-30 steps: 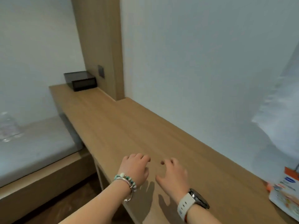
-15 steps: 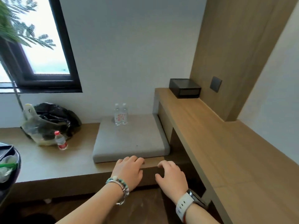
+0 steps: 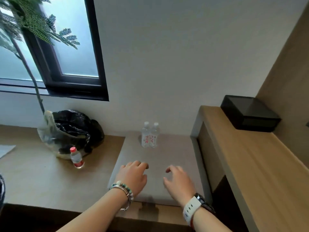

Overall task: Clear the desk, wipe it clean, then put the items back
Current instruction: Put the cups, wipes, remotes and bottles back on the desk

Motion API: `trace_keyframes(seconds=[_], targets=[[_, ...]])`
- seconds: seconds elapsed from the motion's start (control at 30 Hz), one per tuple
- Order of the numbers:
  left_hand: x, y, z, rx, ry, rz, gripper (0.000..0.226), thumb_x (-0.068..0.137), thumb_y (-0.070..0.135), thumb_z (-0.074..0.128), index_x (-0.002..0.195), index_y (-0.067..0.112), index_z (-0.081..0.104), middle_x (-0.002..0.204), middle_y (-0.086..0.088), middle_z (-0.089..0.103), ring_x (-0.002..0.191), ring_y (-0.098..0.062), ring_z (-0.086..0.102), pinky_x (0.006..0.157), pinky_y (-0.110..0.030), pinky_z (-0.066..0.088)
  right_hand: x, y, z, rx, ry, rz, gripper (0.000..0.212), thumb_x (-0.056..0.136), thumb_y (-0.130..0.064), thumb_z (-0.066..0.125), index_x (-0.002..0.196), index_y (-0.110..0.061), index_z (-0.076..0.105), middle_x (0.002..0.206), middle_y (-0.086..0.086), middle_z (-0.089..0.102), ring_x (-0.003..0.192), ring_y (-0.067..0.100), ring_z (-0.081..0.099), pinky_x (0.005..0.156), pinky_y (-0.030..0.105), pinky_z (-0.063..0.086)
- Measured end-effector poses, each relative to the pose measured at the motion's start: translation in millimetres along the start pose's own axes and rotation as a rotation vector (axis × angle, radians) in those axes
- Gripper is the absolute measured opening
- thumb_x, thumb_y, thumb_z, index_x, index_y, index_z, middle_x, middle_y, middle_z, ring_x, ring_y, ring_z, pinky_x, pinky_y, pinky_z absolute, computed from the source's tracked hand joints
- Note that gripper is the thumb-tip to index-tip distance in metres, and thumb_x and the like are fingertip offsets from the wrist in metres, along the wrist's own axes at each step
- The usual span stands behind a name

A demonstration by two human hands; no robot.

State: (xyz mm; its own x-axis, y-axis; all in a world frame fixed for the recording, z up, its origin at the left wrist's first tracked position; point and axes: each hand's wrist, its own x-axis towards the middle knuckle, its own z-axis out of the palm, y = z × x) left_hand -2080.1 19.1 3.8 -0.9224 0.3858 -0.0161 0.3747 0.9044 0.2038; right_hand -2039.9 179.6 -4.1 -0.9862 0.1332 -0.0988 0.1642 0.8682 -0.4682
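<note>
My left hand (image 3: 133,177) and my right hand (image 3: 178,180) hover side by side over the near part of a grey seat cushion (image 3: 167,156), fingers loosely curled and holding nothing. Two clear water bottles (image 3: 149,134) stand together at the far end of the cushion, well beyond both hands. The wooden desk (image 3: 250,164) runs along the right, with a black box (image 3: 249,113) at its far end.
On the low wooden bench (image 3: 41,173) to the left stand a red-capped bottle (image 3: 76,157) and a black plastic bag (image 3: 71,131) round a plant stem. A dark-framed window (image 3: 66,64) is above. A white sheet (image 3: 5,149) lies at the left edge.
The view has swung left, from the desk top to the cushion and bench. Both hands now hang over the cushion instead of the desk, still holding nothing.
</note>
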Motion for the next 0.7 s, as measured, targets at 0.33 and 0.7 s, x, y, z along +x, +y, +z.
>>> trace_keyframes(seconds=[0.33, 0.7], targets=[[157.2, -73.1, 4.3, -0.062, -0.016, -0.083, 0.044, 0.093, 0.030, 0.042, 0.136, 0.030, 0.036, 0.129, 0.007, 0.050, 0.120, -0.016, 0.047, 0.096, -0.028, 0.037, 173.5, -8.5, 7.9, -0.039, -0.057, -0.006, 0.028, 0.093, -0.028, 0.046, 0.120, -0.023, 0.053, 0.127, -0.003, 0.051, 0.116, 0.017, 0.048, 0.090, 0.027, 0.039], [326.4, -142.4, 20.4, -0.092, -0.165, -0.024, 0.041, 0.093, 0.029, 0.044, 0.134, 0.024, 0.041, 0.129, 0.001, 0.050, 0.118, -0.021, 0.047, 0.093, -0.031, 0.039, 330.7, -21.7, 27.1, -0.044, -0.110, 0.143, 0.029, 0.093, -0.025, 0.043, 0.119, -0.019, 0.054, 0.123, -0.001, 0.054, 0.114, 0.019, 0.049, 0.088, 0.027, 0.041]])
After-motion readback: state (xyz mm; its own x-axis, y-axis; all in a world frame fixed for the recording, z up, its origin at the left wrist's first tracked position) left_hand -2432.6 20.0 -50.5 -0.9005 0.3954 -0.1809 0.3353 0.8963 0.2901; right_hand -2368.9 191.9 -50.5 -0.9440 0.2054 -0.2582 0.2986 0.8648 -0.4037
